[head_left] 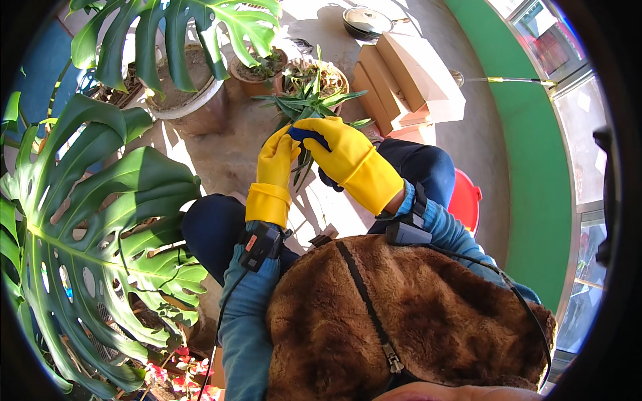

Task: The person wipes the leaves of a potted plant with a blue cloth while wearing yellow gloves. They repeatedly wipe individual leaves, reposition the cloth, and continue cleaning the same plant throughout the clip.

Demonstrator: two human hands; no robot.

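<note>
A blue piece (307, 136) is grasped in the yellow-gloved right hand (340, 152); cloth or sponge, cannot be told. The left hand (275, 155), gloved likewise, is held just beside it, fingers bent; whether a leaf is pinched there cannot be told. A spiky plant (311, 107) is partly covered by both hands, long green leaves spread beyond and below them. Large split leaves (100, 224) are seen left of the left hand. A red tub (467, 202), partly hidden, is seen right of the right hand, toward the body. Beyond the left hand, a brown pot (253, 87); beyond the right, stacked boxes (420, 70). Farthest ahead of the right hand, a lidded pan (367, 20) is set.
</note>
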